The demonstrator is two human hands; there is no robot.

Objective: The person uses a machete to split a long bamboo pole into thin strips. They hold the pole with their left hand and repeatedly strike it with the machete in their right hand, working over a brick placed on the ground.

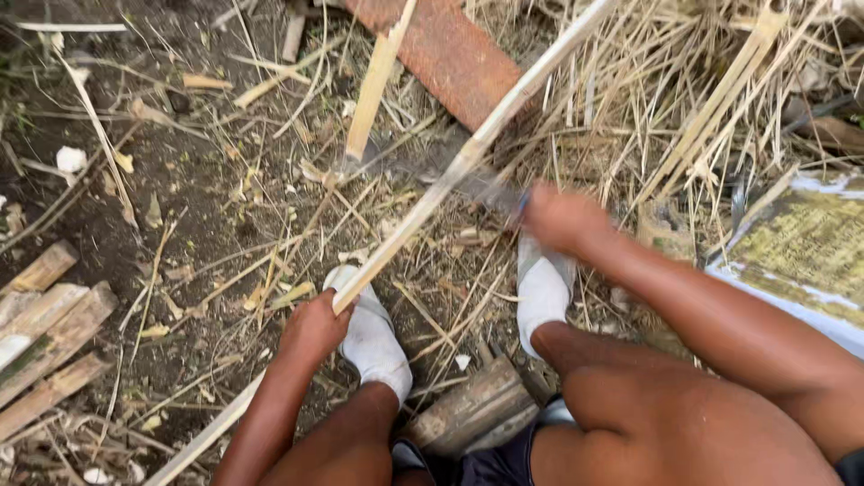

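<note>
My left hand (312, 328) is shut around a long pale bamboo strip (468, 157) that runs from the lower left up to the top right. My right hand (562, 219), blurred, grips the handle of a dark knife blade (423, 169) that lies across the strip near its middle. Both of my feet, in white shoes (373, 337), rest on the ground below the strip, and my bare knees fill the bottom of the view.
Dry grass, bamboo slivers and shavings litter the dark soil. A rusty flat plank (445, 54) lies at the top. Split bamboo pieces (45, 333) lie at the left. A short log (472, 409) sits between my feet. A white-edged sheet (805, 256) lies at the right.
</note>
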